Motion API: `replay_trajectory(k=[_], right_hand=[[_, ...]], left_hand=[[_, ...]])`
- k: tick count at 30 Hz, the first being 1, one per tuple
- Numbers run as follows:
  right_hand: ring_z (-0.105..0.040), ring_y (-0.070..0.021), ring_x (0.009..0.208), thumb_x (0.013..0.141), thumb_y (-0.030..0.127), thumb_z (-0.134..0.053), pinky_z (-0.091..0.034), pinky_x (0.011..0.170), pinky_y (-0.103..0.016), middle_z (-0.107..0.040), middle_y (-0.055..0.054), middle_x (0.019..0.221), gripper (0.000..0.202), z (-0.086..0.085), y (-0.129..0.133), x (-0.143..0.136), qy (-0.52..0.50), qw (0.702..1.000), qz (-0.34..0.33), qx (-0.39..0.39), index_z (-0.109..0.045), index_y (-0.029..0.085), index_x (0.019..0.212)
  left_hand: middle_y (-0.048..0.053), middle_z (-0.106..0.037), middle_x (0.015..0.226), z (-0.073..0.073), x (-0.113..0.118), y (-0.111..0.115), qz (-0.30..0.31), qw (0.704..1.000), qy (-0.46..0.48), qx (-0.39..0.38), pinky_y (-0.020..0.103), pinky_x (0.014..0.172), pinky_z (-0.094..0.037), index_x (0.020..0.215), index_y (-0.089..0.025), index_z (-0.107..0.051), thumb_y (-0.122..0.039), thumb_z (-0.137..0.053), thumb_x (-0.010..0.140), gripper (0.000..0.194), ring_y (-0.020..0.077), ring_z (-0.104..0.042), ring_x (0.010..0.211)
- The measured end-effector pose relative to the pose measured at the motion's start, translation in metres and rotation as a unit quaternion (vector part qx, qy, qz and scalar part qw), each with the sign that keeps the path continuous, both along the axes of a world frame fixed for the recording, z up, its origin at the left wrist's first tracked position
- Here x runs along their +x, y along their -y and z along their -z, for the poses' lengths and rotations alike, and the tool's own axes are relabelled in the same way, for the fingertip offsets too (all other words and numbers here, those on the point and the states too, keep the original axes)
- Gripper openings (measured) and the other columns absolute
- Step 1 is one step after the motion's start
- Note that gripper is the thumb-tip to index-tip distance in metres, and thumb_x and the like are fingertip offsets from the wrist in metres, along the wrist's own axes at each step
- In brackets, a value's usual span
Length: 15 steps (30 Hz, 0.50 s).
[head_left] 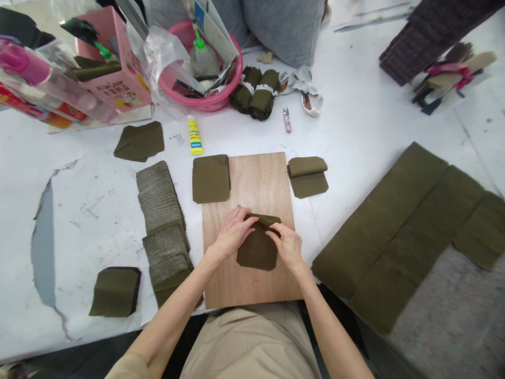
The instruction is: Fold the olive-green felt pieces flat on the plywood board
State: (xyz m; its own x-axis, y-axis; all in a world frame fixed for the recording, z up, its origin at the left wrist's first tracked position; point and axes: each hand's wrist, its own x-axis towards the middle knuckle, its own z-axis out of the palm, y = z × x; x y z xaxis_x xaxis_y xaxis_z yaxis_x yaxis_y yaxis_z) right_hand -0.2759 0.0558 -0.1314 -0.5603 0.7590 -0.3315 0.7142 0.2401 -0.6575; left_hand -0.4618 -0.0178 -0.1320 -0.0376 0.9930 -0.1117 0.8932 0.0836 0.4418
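Olive fabric piece with clipped corners (257, 252): lying on the pale wooden board (256, 179), its top edge partly turned over.
Left hand (234, 231): thumb and fingertips pinching the fold's left part.
Right hand (290, 247): thumb and fingers pinched at its right end.
Fold: seems to want even tension from both sides, edges kept parallel, the crease straight.
Board: offers flat backing for firm, smooth finger pressure.

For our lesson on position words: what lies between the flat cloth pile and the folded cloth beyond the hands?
In the head view: bare wooden board, between the pile and the folded cloth.
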Motion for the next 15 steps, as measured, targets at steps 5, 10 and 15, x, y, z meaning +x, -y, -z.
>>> replay_trajectory(k=[5, 10, 15], right_hand=[[-0.063, -0.0163, 0.080, 0.088, 0.037, -0.052, -0.041, 0.067, -0.025, -0.069, 0.002, 0.091, 0.017, 0.004, 0.001, 0.000, 0.014, 1.000, 0.005, 0.006, -0.064, 0.028, 0.096], [-0.063, -0.0164, 0.082, 0.088, 0.035, -0.052, -0.042, 0.070, -0.025, -0.069, 0.002, 0.092, 0.016, 0.004, 0.002, 0.001, 0.001, 1.000, 0.004, 0.007, -0.063, 0.027, 0.097], [-0.062, -0.0153, 0.079, 0.089, 0.036, -0.051, -0.041, 0.067, -0.025, -0.068, 0.002, 0.089, 0.016, 0.001, 0.003, 0.002, -0.006, 1.000, 0.004, 0.011, -0.064, 0.027, 0.093]], left_hand=[[0.006, -0.053, 0.098, -0.009, -0.007, -0.014, 0.047, 0.998, -0.008, -0.031, 0.039, 0.082, -0.046, 0.091, -0.022, -0.061, -0.025, -0.067, 0.079, 0.014, 0.0236, -0.048, 0.097], [0.006, -0.052, 0.103, -0.012, -0.006, -0.017, 0.056, 0.998, -0.017, -0.025, 0.038, 0.084, -0.044, 0.098, -0.023, -0.060, -0.021, -0.067, 0.078, 0.021, 0.0236, -0.046, 0.100], [0.006, -0.052, 0.095, -0.012, -0.008, -0.020, 0.076, 0.996, -0.011, -0.035, 0.036, 0.079, -0.044, 0.087, -0.022, -0.062, -0.023, -0.065, 0.080, 0.008, 0.0231, -0.048, 0.094]])
